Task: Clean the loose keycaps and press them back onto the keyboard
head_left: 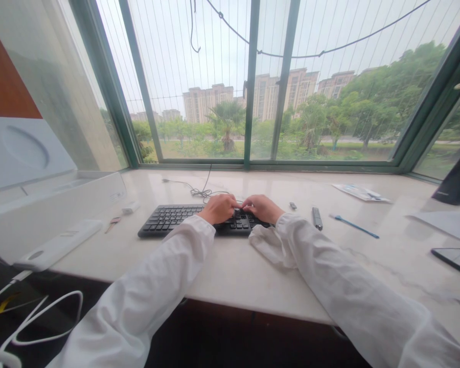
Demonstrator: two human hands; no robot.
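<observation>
A black keyboard (pixel 172 220) lies on the white countertop. My left hand (pixel 219 208) rests over its middle, fingers curled together. From the other side, my right hand (pixel 263 208) reaches in with thumb and fingers bent into a pinch. The fingertips of both hands meet at the keyboard's back edge, left of the number keys. Whatever they pinch there is too small or hidden to make out. Under my right wrist, a crumpled whitish cloth (pixel 270 248) touches the keyboard's front right corner. The keyboard's coiled cable (pixel 202 192) sits behind it.
Right of the keyboard lie a small dark piece (pixel 293 205), a grey stick-shaped tool (pixel 317 218), a blue thin rod (pixel 355 226), a plastic packet (pixel 362 192) and a phone (pixel 458 259). A key (pixel 113 223) and a white power strip (pixel 61 243) are at left. Windows stand behind.
</observation>
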